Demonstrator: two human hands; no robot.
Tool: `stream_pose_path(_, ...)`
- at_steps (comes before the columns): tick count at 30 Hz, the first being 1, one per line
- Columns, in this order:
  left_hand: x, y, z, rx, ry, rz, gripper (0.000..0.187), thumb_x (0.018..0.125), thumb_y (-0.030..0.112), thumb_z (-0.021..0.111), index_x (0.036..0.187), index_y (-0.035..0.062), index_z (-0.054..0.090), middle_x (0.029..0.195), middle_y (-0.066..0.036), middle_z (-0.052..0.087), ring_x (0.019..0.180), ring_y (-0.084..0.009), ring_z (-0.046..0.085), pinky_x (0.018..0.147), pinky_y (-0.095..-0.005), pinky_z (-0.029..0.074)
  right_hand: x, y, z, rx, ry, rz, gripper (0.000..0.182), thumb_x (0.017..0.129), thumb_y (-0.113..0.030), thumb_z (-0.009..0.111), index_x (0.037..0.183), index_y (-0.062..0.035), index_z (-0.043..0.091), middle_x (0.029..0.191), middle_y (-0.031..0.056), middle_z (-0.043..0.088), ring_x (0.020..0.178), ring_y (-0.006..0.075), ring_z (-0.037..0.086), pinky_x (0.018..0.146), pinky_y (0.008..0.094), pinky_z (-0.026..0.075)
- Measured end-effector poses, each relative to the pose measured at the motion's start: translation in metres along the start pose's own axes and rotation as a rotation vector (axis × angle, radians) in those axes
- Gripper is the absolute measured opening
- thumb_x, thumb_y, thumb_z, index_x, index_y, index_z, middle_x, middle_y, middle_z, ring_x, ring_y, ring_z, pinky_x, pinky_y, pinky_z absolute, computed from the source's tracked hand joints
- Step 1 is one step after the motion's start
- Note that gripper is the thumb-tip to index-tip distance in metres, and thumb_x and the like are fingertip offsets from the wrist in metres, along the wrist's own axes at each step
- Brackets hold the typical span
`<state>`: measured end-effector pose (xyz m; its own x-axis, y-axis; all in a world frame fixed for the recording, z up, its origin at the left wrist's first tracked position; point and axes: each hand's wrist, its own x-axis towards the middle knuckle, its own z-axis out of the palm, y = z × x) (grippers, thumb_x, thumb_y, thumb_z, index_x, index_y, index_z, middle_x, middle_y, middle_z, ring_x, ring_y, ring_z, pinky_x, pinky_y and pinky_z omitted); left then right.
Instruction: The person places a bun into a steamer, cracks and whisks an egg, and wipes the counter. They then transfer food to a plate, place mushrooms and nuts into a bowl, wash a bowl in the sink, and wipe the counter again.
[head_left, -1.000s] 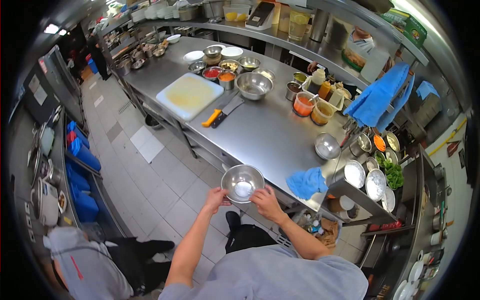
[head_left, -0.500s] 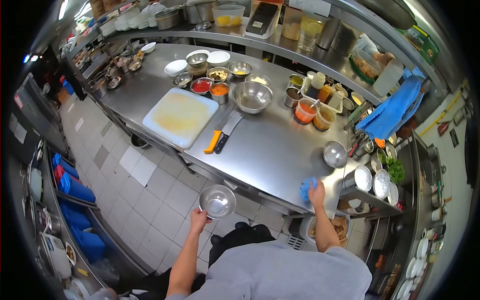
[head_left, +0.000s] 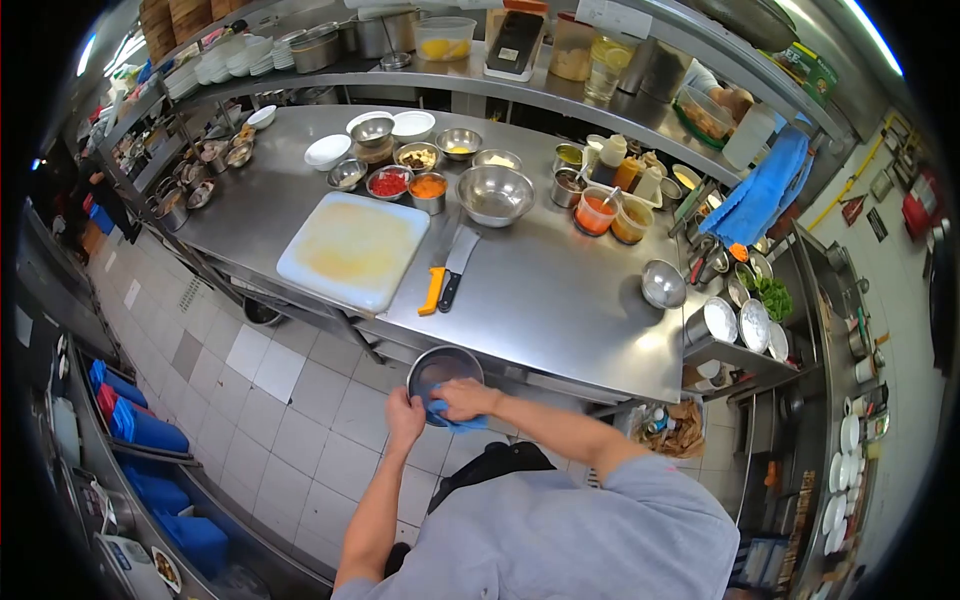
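Round metal bowl (head_left: 432,368), just below centre.
Left grip (head_left: 404,418) closed on rim; right grip (head_left: 465,399), arm slanting leftward, curls over blue cloth (head_left: 463,422).

The bowl (head_left: 437,369) is glossy metal, the rag (head_left: 466,421) matt cloth.

A big metal table (head_left: 560,325) holds a flat white board (head_left: 352,250). Next to the board lie two knives, one with an orange handle (head_left: 432,292) and one with a black handle (head_left: 451,292). Behind them sits a wide shiny bowl (head_left: 496,195). Green leaves (head_left: 774,298) are on the right, below a hanging blue towel (head_left: 762,195).
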<state>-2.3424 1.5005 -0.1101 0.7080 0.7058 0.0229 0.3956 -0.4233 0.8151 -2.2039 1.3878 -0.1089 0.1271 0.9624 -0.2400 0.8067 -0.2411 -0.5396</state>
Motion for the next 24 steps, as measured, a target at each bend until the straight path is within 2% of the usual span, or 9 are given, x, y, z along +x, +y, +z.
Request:
stream_pose_path(1, 0.001, -0.015, -0.002, 0.068, -0.01, 0.055, 0.014, 0.079, 0.005, 0.058, 0.084, -0.006, 0.063, 0.077, -0.023, 0.062, 0.068, -0.0361, 0.062, 0.064, -0.0433, 0.048, -0.005, 0.0, -0.008, -0.165, -0.072, -0.065, 0.042, 0.073, -0.03, 0.066, 0.11, -0.0093, 0.065, 0.092, 0.0188, 0.069, 0.092, 0.0374, 0.067, 0.077, 0.049, 0.054)
stream_pose_path(4, 0.001, -0.055, -0.004, 0.105, 0.12, 0.088, 0.014, 0.08, 0.006, 0.058, 0.088, -0.0058, 0.063, 0.078, -0.02, 0.062, 0.067, -0.0324, 0.063, 0.063, -0.0422, 0.048, -0.026, 0.004, -0.039, -0.323, -0.173, 0.042, 0.041, 0.072, -0.032, 0.067, 0.108, -0.0113, 0.068, 0.091, 0.0164, 0.07, 0.091, 0.0364, 0.068, 0.076, 0.0471, 0.055)
stream_pose_path(8, -0.011, -0.135, -0.043, -0.17, 0.13, -0.205, 0.016, 0.08, 0.004, 0.059, 0.091, -0.0068, 0.061, 0.08, -0.021, 0.062, 0.068, -0.0304, 0.064, 0.065, -0.0442, 0.049, -0.095, 0.073, -0.073, -0.195, 0.158, 0.405, 0.044, 0.067, -0.037, 0.069, 0.105, -0.014, 0.07, 0.101, 0.0147, 0.069, 0.099, 0.0336, 0.065, 0.083, 0.0463, 0.052)
stream_pose_path(11, -0.024, -0.189, -0.075, -0.238, 0.153, -0.371, 0.015, 0.082, 0.002, 0.056, 0.092, -0.0088, 0.059, 0.079, -0.019, 0.061, 0.065, -0.0244, 0.064, 0.058, -0.0398, 0.056, -0.154, 0.116, -0.094, -0.173, 0.379, 0.643, 0.05, 0.071, -0.041, 0.07, 0.115, -0.0168, 0.068, 0.112, 0.019, 0.065, 0.108, 0.0371, 0.061, 0.091, 0.0458, 0.049)
stream_pose_path(13, -0.034, -0.2, -0.095, -0.356, 0.198, -0.501, 0.014, 0.084, 0.001, 0.054, 0.092, -0.0095, 0.058, 0.078, -0.017, 0.06, 0.064, -0.0212, 0.064, 0.052, -0.0355, 0.059, -0.18, 0.137, -0.07, -0.376, 0.567, 0.807, 0.056, 0.072, -0.036, 0.073, 0.122, -0.013, 0.064, 0.127, 0.0227, 0.056, 0.118, 0.0413, 0.053, 0.099, 0.0451, 0.045)
stream_pose_path(16, -0.035, -0.229, -0.11, -0.493, 0.248, -0.546, 0.013, 0.087, 0.002, 0.052, 0.092, -0.0094, 0.057, 0.078, -0.013, 0.059, 0.064, -0.0197, 0.064, 0.047, -0.0301, 0.061, -0.196, 0.224, -0.008, -0.027, 0.716, 0.865, 0.058, 0.072, -0.024, 0.073, 0.127, -0.0092, 0.06, 0.137, 0.024, 0.046, 0.125, 0.0431, 0.044, 0.105, 0.045, 0.039)
stream_pose_path(19, -0.03, -0.258, -0.121, -0.602, 0.273, -0.642, 0.015, 0.086, 0.001, 0.052, 0.097, -0.0084, 0.055, 0.084, -0.015, 0.061, 0.062, -0.0213, 0.065, 0.049, -0.0315, 0.061, -0.186, 0.219, 0.026, -0.201, 0.881, 0.84, 0.049, 0.073, -0.01, 0.067, 0.121, -0.0061, 0.061, 0.133, 0.0226, 0.049, 0.123, 0.0411, 0.045, 0.105, 0.0452, 0.039)
stream_pose_path(22, -0.016, -0.283, -0.139, -0.706, 0.293, -0.669, 0.016, 0.087, 0.002, 0.051, 0.099, -0.0078, 0.054, 0.088, -0.016, 0.062, 0.062, -0.0226, 0.065, 0.05, -0.0328, 0.061, -0.155, 0.191, 0.018, -0.251, 0.953, 0.997, 0.043, 0.072, -0.004, 0.063, 0.116, -0.0057, 0.062, 0.129, 0.0227, 0.05, 0.12, 0.0409, 0.047, 0.104, 0.0457, 0.039)
stream_pose_path(24, -0.007, -0.294, -0.155, -0.755, 0.309, -0.671, 0.017, 0.087, 0.003, 0.051, 0.1, -0.0074, 0.054, 0.089, -0.016, 0.062, 0.062, -0.0234, 0.065, 0.051, -0.0336, 0.061, -0.121, 0.16, 0.005, -0.317, 1.159, 0.785, 0.038, 0.074, 0.0, 0.06, 0.112, -0.0041, 0.062, 0.123, 0.021, 0.053, 0.114, 0.0378, 0.052, 0.098, 0.0441, 0.044)
